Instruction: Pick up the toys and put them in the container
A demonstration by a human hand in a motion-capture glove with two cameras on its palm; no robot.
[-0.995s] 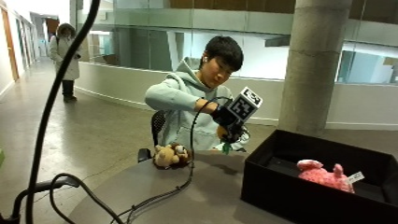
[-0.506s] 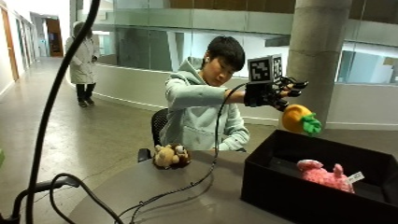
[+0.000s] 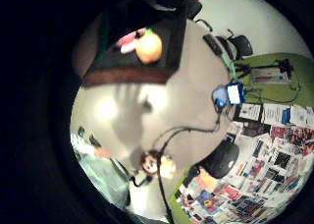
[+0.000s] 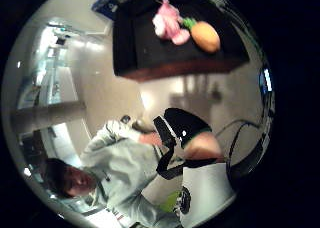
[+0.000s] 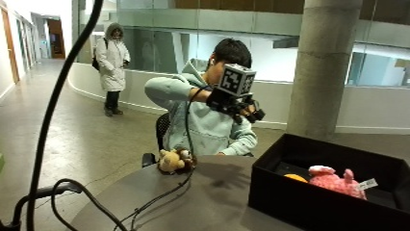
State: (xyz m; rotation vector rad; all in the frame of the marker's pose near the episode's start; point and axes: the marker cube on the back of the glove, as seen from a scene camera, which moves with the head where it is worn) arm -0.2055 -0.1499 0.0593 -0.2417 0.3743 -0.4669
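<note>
My gloved right hand [image 5: 245, 110] is raised above the table, between the person's chest and the black box [image 5: 301, 204], with relaxed fingers that hold nothing. Inside the box lie an orange carrot toy [image 5: 296, 177] and a pink plush [image 5: 333, 181]. Both palm views look down into the box [image 3: 128, 76] [image 4: 175, 64] from high up and show the orange toy [image 3: 147, 46] [image 4: 205, 36] beside the pink plush [image 3: 127, 41] [image 4: 167, 24]. A brown plush toy [image 5: 175, 160] [image 3: 158, 164] sits on the grey table [image 5: 205, 202] near the person's edge.
A black cable [image 5: 163, 195] runs from the hand down past the brown plush and across the table. A thick cable [image 5: 51, 115] and a stand cross the outside view's near left. A concrete pillar [image 5: 323, 67] stands behind the box. A lit device [image 3: 234, 93] lies by the table's edge.
Half a second ago the hand held the orange toy above the box. The toy now lies in the box, and the empty hand has drawn back toward the person.
</note>
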